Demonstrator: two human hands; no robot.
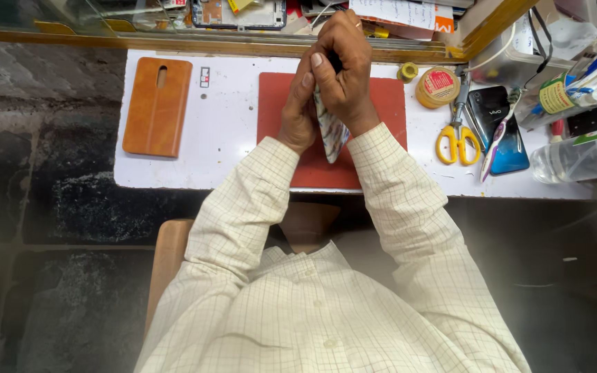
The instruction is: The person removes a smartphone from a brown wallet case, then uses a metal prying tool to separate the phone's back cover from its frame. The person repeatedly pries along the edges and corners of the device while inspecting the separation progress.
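Note:
Both my hands are raised together above a red mat [381,110] on a small white table [229,124]. My left hand [298,107] and my right hand [343,65] press against each other and clasp a patterned cloth [331,135], which hangs down between my wrists. Whatever the cloth may wrap is hidden by my fingers. My sleeves are cream with a fine check.
A tan leather phone cover [157,105] lies on the table's left. To the right lie yellow-handled scissors [456,135], a blue phone [502,131], a toothbrush [497,135], a round tin [437,86] and a clear bottle [578,157]. A cluttered glass counter [174,21] runs behind.

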